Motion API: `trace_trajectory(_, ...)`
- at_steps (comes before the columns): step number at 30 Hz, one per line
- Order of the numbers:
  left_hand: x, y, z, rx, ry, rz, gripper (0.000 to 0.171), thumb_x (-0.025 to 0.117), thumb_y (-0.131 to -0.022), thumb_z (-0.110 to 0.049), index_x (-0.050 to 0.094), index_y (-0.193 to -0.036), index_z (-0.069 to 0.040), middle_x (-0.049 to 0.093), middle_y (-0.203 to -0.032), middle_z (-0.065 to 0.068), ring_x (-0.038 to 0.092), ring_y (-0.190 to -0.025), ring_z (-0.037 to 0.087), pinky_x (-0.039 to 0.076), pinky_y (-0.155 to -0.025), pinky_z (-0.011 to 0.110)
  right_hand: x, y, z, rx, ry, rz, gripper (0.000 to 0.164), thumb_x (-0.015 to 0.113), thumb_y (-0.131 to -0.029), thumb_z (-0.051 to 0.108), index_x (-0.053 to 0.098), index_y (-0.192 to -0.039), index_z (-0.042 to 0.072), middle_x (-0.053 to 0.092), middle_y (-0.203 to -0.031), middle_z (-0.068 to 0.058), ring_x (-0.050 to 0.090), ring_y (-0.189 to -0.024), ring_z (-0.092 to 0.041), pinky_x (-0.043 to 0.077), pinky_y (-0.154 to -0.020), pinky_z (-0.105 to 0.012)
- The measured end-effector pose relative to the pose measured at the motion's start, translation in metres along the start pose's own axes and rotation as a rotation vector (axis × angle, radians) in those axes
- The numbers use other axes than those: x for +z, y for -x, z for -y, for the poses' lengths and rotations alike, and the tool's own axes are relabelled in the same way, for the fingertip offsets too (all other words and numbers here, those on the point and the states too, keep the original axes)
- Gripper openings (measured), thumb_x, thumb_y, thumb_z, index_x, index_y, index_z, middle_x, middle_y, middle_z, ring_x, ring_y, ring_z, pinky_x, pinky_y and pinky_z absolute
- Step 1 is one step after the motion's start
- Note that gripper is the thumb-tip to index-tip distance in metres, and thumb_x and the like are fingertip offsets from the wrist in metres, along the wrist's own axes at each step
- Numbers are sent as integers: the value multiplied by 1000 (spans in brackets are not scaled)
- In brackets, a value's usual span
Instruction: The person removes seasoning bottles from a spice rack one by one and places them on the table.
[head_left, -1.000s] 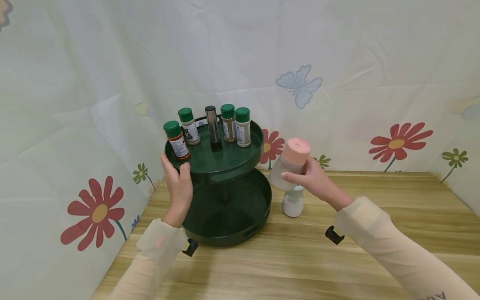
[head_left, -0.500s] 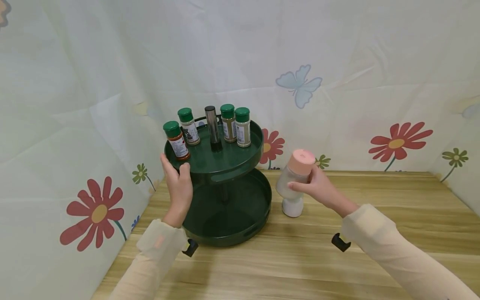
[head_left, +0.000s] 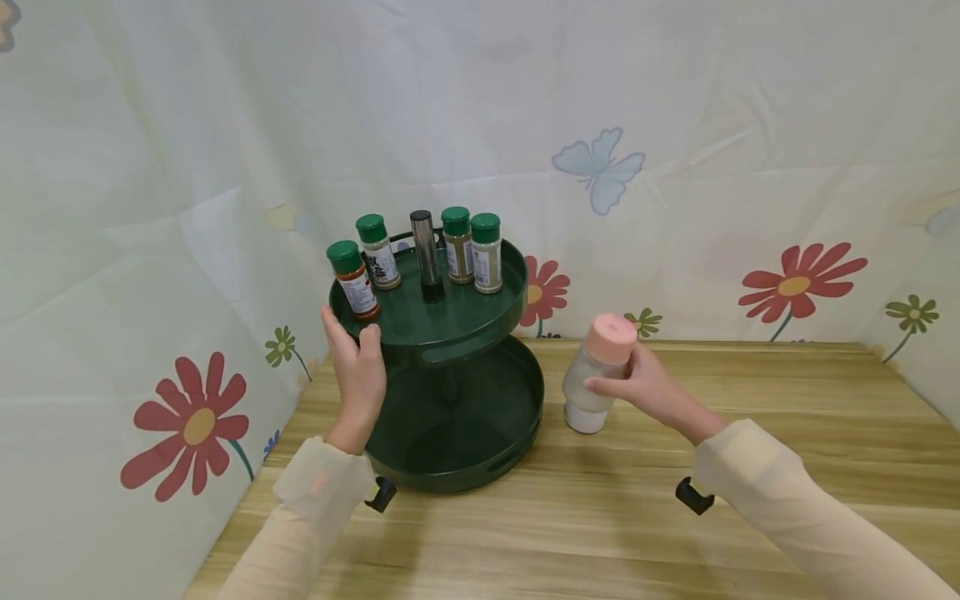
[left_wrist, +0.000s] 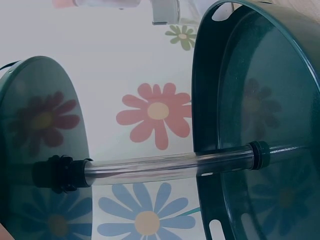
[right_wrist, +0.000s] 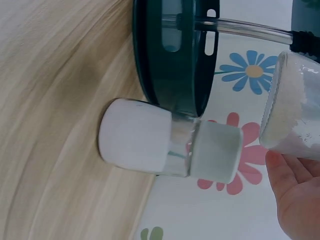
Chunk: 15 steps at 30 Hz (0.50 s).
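My left hand [head_left: 360,379] lies against the left side of a dark green two-tier spice rack [head_left: 450,335], fingers and thumb extended at the upper tray's rim. My right hand [head_left: 648,383] grips a clear seasoning jar [head_left: 585,379] by its side, its pink lid on top, to the right of the rack. Behind and below it, a second jar [right_wrist: 135,137] with white contents and a pale green lid stands upright on the table. The held jar hides that lid in the head view. In the right wrist view, the held jar's glass [right_wrist: 295,105] is clear of the table.
Several green-capped spice bottles [head_left: 487,258] stand on the upper tray around a metal centre post [head_left: 425,250]. The lower tray [head_left: 465,479] sits on the wooden table [head_left: 675,550]. A flowered curtain [head_left: 712,208] hangs behind and at the sides.
My right hand has moved the pink-lidded jar down and to the right, away from the upper tray and over the standing jar in view. The left hand stays in place.
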<state>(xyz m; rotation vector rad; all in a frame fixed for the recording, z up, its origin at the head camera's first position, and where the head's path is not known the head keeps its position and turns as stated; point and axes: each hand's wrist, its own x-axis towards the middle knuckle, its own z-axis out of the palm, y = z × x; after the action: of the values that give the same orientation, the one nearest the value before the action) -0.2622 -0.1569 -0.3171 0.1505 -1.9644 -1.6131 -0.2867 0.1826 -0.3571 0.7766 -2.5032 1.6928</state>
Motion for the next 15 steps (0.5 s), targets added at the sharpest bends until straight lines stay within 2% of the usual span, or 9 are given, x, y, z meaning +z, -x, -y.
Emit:
trace_trajectory(7,0,0,-1,8,7,2,70,37,-91,-25,-7,-144,-13,-5,-152,4,-2,-135,14,3,-111,41,-2,6,-9,27,47,17,66,66,-80,16,29,-133,3,45,-123,-20,45,-110,-36,40,-89,-56)
trace_trajectory(15,0,0,-1,4,8,0,70,37,-91,-25,-7,-144,-13,-5,-152,4,-2,-135,14,3,-111,41,-4,12,-15,57,74,17,66,67,-78,17,31,-131,1,45,-122,-22,45,-110,-38,41,-87,-56)
